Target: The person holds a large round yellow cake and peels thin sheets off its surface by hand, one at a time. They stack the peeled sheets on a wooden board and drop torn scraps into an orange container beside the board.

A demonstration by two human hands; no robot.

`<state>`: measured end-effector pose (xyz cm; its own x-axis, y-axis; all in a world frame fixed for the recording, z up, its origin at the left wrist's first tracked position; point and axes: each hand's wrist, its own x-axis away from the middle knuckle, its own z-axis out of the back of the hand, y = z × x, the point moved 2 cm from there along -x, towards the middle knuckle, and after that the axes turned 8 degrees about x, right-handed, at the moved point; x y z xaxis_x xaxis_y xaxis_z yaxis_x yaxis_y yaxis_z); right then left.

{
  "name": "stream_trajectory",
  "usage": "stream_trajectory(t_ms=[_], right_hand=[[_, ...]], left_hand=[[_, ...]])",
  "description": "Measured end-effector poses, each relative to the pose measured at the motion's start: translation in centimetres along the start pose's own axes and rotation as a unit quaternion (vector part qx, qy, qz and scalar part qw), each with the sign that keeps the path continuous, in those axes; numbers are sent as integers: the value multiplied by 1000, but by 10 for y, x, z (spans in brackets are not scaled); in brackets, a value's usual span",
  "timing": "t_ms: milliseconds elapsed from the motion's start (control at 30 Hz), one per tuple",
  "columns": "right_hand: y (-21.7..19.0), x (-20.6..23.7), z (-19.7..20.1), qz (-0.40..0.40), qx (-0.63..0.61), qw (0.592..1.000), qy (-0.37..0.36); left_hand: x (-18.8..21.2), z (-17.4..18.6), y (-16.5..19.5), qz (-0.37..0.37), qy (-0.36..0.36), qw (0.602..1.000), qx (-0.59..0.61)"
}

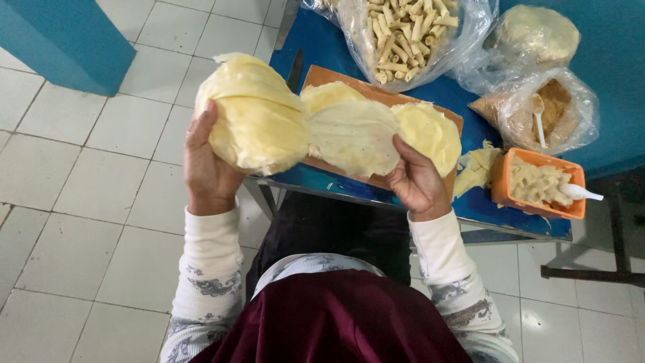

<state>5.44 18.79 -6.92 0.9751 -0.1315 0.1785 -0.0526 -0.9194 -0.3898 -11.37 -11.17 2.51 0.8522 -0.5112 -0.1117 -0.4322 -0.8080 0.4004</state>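
L hand (pixel 205 165) grips the stack of pale wrappers (pixel 252 121) at centre-left, fingers closed under it for support; R hand (pixel 418 180) pinches one thin sheet (pixel 355 138), peeling it over the wooden board (pixel 322 75).

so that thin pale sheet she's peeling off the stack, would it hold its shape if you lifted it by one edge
Probably not: the thin sheet already drapes and wrinkles between the right hand and the stack in the left hand, so it looks floppy. It also looks light, and thin enough to tear if pulled hard.
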Motion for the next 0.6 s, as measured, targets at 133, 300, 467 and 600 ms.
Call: stream_trajectory(t_ms=[133,300,467,600], right_hand=[[8,4,0,-36,33,999,4],[-54,11,-47,138,334,932,33],[-46,-32,-102,317,704,635,-32],[29,-39,-94,321,880,340,-81]], left_hand=[[-1,23,22,-20,10,999,35],[4,43,37,-69,20,997,43],[7,48,39,-94,28,994,45],[12,49,40,-102,41,993,52]])
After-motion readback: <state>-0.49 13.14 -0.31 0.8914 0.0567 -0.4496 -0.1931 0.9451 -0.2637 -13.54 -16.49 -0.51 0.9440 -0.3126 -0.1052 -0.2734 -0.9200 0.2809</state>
